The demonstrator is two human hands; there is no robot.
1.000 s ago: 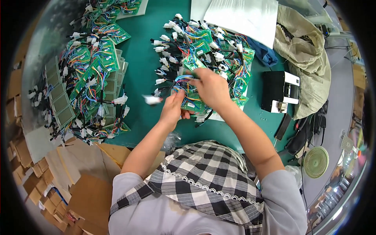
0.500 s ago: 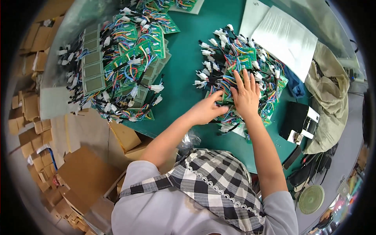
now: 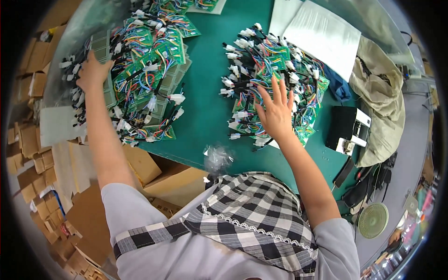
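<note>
Left hand (image 3: 94, 74) at screens (image 3: 101, 43), grip unclear; right hand (image 3: 278, 119) spread over wired boards (image 3: 279, 63); seemingly picking up, calling for a gentle pinch.

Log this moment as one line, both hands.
left hand: at gray-screened panels, hold unclear | right hand: open over wired green boards | black-and-white device: right of boards

No words, numbers, brands or signs can be read. Small white label-like patches show on the green rectangular circuit boards in the left pile (image 3: 163, 52) and on the green wired circuit boards in the right pile (image 3: 277, 64); any print there is too small to make out.
</note>
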